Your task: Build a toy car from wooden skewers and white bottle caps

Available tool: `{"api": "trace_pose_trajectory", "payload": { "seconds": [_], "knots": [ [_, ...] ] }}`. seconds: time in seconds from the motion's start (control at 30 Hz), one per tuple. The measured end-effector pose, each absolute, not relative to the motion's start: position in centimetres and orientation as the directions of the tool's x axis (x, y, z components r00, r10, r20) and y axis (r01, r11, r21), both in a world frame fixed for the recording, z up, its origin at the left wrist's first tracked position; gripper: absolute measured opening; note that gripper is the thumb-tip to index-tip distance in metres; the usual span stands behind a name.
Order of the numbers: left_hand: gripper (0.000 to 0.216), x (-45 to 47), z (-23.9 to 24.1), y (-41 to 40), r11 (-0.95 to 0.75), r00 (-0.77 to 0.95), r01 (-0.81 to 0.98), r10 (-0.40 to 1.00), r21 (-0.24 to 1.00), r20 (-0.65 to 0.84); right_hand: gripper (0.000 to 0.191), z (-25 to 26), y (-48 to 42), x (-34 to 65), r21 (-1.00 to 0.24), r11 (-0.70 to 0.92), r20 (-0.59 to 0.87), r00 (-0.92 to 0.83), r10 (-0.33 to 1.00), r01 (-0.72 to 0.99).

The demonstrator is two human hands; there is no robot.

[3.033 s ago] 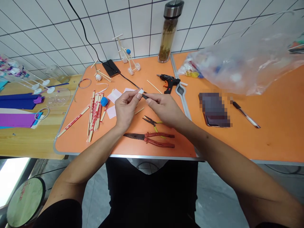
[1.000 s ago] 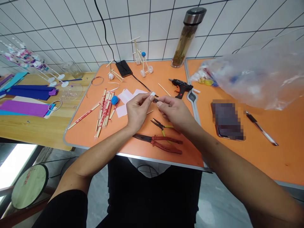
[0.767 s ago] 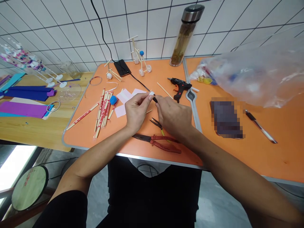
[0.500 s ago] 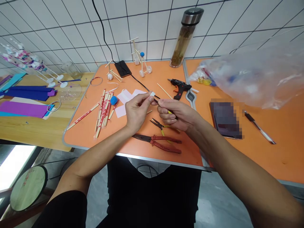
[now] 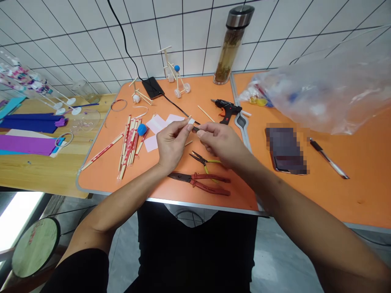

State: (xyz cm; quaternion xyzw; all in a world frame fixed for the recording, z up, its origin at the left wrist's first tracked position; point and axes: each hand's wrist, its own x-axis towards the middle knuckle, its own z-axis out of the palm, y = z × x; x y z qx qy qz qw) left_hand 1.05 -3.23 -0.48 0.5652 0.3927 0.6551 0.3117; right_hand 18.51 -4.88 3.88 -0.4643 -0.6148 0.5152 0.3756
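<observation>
My left hand (image 5: 172, 142) pinches a small white piece (image 5: 191, 121) between thumb and fingertips. Right beside it, my right hand (image 5: 218, 138) is closed round a slim dark tool (image 5: 195, 129). Only the tool's dark end shows, close to the white piece; whether they touch I cannot tell. Below the hands lie small pliers with yellow handles (image 5: 201, 159), partly under my right wrist, and larger red-handled pliers (image 5: 195, 179). Pink paper squares (image 5: 152, 143) lie left of my left hand.
Wrapped chopsticks (image 5: 130, 146) and a blue ball (image 5: 142, 129) lie left. Behind are a glue gun (image 5: 227, 110), stick models with wheels (image 5: 181, 89), a black power bank (image 5: 152, 87) with a cable and a tea bottle (image 5: 232, 49). A phone (image 5: 285, 148), pen (image 5: 328, 158) and plastic bag (image 5: 324, 97) lie right.
My right hand has turned over, its back now facing up more, and the tool's yellow part is out of sight. My left hand keeps its pinch. The whole view has shifted slightly.
</observation>
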Motion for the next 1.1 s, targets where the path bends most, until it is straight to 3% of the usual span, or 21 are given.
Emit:
{"api": "trace_pose_trajectory", "payload": {
  "seconds": [0.07, 0.13, 0.2, 0.23, 0.3, 0.37, 0.4, 0.47, 0.53, 0.6, 0.67, 0.77, 0.87, 0.97, 1.1],
  "knots": [
    [0.022, 1.0, -0.3, -3.2, -0.491, -0.157, 0.032, 0.858, 0.87, 0.49, 0.034, 3.9, -4.1, 19.1, -0.956, -0.273, -0.194, -0.467, 0.863, -0.106],
    [0.025, 1.0, -0.4, -3.1, -0.473, -0.151, 0.027, 0.869, 0.88, 0.472, 0.037, 3.6, -3.8, 19.2, -0.935, -0.327, -0.221, -0.498, 0.839, -0.135],
    [0.024, 0.8, -0.6, -2.9, -0.45, -0.157, 0.038, 0.879, 0.892, 0.45, 0.031, 3.1, -4.1, 18.8, -0.995, -0.057, -0.083, -0.349, 0.934, 0.086],
    [0.023, 0.8, -0.7, -2.8, -0.437, -0.163, 0.048, 0.884, 0.898, 0.439, 0.03, 2.9, -4.4, 18.6, -0.951, 0.118, 0.039, -0.267, 0.963, 0.286],
    [0.021, 0.8, -0.9, -2.8, -0.414, -0.174, 0.065, 0.891, 0.908, 0.418, 0.037, 2.7, -5.3, 18.1, -0.669, 0.334, 0.258, -0.214, 0.942, 0.664],
    [0.02, 0.8, -0.9, -2.9, -0.407, -0.18, 0.07, 0.893, 0.911, 0.413, 0.044, 2.7, -5.8, 17.8, -0.439, 0.362, 0.328, -0.229, 0.917, 0.822],
    [0.021, 0.9, -0.9, -3.0, -0.415, -0.183, 0.071, 0.889, 0.907, 0.42, 0.044, 2.8, -5.9, 17.8, -0.436, 0.359, 0.329, -0.225, 0.917, 0.825],
    [0.022, 1.0, -0.6, -3.2, -0.447, -0.183, 0.063, 0.874, 0.892, 0.451, 0.037, 3.2, -5.7, 18.0, -0.657, 0.326, 0.256, -0.206, 0.945, 0.68],
    [0.022, 1.1, -0.4, -3.2, -0.487, -0.165, 0.037, 0.858, 0.873, 0.486, 0.031, 3.5, -5.1, 18.4, -0.937, 0.131, 0.041, -0.269, 0.962, 0.323],
    [0.023, 1.0, -0.4, -3.0, -0.496, -0.135, 0.007, 0.86, 0.868, 0.492, 0.03, 3.6, -4.5, 18.6, -0.988, -0.151, -0.138, -0.396, 0.908, -0.002],
    [0.024, 0.9, -0.4, -2.7, -0.47, -0.119, 0.003, 0.876, 0.883, 0.467, 0.031, 3.3, -4.1, 18.6, -0.974, -0.203, -0.15, -0.396, 0.906, -0.096],
    [0.025, 0.6, -0.4, -2.2, -0.455, -0.136, 0.026, 0.88, 0.89, 0.454, 0.024, 2.5, -4.0, 18.2, -0.982, 0.134, 0.104, -0.212, 0.972, 0.13],
    [0.025, 0.3, 0.0, -2.0, -0.467, -0.152, 0.044, 0.871, 0.883, 0.467, 0.031, 1.8, -4.4, 17.9, -0.773, 0.367, 0.323, -0.177, 0.93, 0.517],
    [0.03, 0.0, 0.5, -1.9, -0.434, -0.15, 0.075, 0.885, 0.898, 0.441, 0.041, 1.7, -4.8, 17.7, -0.512, 0.38, 0.333, -0.23, 0.915, 0.771],
    [0.03, -0.4, 0.5, -1.8, -0.408, -0.126, 0.082, 0.901, 0.909, 0.416, 0.048, 1.9, -5.2, 17.6, -0.24, 0.363, 0.326, -0.278, 0.904, 0.9]
  ]
}}
